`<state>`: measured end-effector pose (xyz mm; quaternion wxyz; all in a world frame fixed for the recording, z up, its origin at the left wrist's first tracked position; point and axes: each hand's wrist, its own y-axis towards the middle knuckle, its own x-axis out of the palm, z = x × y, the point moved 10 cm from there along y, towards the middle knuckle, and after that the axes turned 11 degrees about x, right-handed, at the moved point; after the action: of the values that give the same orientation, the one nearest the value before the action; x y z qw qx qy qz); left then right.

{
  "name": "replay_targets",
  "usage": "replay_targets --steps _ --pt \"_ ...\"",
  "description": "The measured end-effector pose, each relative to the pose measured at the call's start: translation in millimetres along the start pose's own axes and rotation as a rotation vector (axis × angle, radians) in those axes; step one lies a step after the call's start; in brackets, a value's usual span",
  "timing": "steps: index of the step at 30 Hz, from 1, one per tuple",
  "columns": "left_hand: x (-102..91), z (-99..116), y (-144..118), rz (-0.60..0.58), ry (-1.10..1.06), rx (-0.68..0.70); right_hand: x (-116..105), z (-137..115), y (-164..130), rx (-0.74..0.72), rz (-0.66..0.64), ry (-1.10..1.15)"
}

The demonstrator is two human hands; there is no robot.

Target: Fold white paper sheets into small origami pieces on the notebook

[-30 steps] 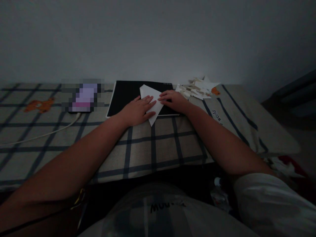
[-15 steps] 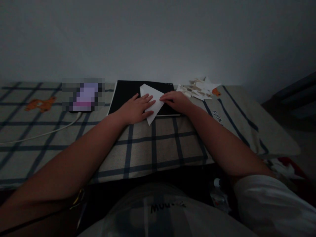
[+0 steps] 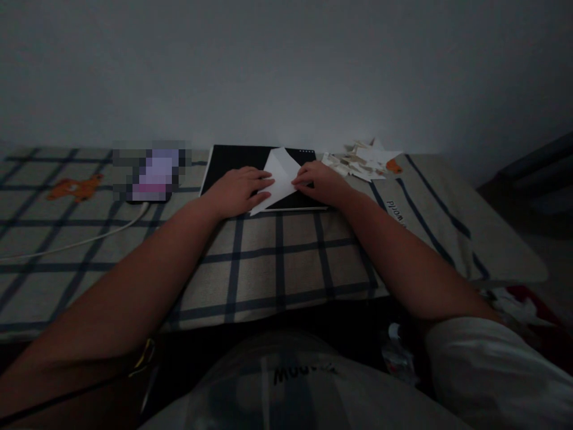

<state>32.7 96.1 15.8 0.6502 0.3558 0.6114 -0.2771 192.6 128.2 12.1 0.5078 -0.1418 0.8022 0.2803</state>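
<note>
The left hand (image 3: 237, 190) lies flat, fingers spread, pressing the white folded paper (image 3: 278, 179) at its 3 o'clock. The paper rests on a black board (image 3: 233, 164). At the paper's 3 o'clock, the right hand (image 3: 320, 182) presses its edge with its fingertips.

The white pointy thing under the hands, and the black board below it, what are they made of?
The white pointy thing looks like thin matte paper: it shows sharp folded edges and lies flat under the left hand and right hand. The black board looks like smooth card or plastic, perhaps a notebook cover; the dim light leaves that open.
</note>
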Motion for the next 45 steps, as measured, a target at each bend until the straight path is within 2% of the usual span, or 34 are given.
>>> replay_targets --steps 5,10,15,24,35,45 --pt "3.2 0.2 1.1 -0.003 -0.007 0.01 3.3 -9.0 -3.2 -0.041 0.028 0.003" --pt "1.3 -2.3 3.2 0.028 -0.021 0.002 16.2 -8.9 -2.6 -0.024 -0.066 0.03" --pt "-5.3 -9.3 2.8 0.104 -0.032 -0.043 16.4 -6.5 -1.9 -0.008 -0.055 0.011" --pt "0.0 -9.3 1.9 0.135 -0.077 -0.014 14.5 -5.1 -1.1 0.015 -0.083 -0.012" --pt "-0.3 3.0 4.3 0.039 0.053 -0.043 11.9 -2.3 -1.4 0.061 -0.114 -0.001" --pt "4.8 1.5 5.3 -0.005 0.065 -0.08 2.5 12.6 0.6 0.117 -0.071 0.09"
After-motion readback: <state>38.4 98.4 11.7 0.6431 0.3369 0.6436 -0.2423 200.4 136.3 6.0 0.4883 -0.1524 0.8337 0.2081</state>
